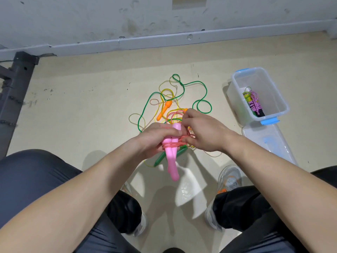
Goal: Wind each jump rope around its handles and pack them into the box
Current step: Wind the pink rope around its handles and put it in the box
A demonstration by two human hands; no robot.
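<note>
Winding of the pink rope is only begun. At the centre of the frame the left hand (156, 137) is curled round a pair of pink plastic handles (171, 161) held side by side, their tips pointing down toward the lower edge. A few turns of the thin pink-red cord (169, 144) cross the handles just below that grip. The right hand (206, 132), just beside them, pinches the same cord between curled fingers, and the slack loops away behind it into the pile.

In the upper right stands the clear plastic box with blue latches (232, 95), open, with its transparent lid (269, 143) lying on the floor (91, 106) just below it. Inside lies a bundle of purple cord wound round dark handles (255, 105), with a yellow-green piece (246, 96) against it; whether that is a second rope I cannot tell. So at least one rope looks packed.

Above the hands, a tangle lies loose on the floor: a long green cord (200, 81), a yellow cord (165, 90), a beige speckled cord (135, 114), an orange plastic handle (165, 109), and green handles (162, 157) partly hidden under the hands. By my reckoning most of the job is ahead: finishing the pink rope, then untangling, winding and boxing the others.
</note>
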